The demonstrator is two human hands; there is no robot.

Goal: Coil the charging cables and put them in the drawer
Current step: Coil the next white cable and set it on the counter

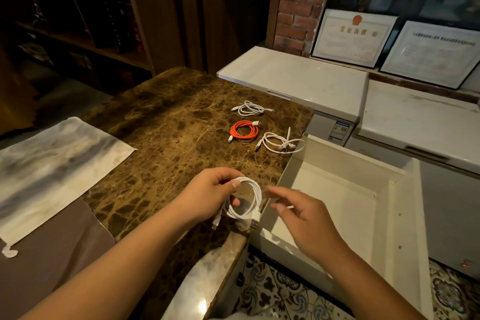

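My left hand [207,193] grips a coiled white charging cable [253,199] near the right edge of the brown marble counter [168,132], its plug hanging at the bottom. My right hand [304,218] hovers just to the right of the coil, over the open white drawer [345,171], fingers loosely spread and holding nothing that I can make out. Farther back on the counter lie an orange coiled cable [244,130], a white coiled cable [250,108] behind it, and another white coiled cable [281,142] by the drawer's back corner.
A pale cloth [52,169] covers the counter's left side. White chest freezers [298,80] stand behind the drawer, with framed certificates [353,36] leaning on a brick wall. Dark shelves [72,21] fill the back left. Patterned floor tiles [280,291] show below.
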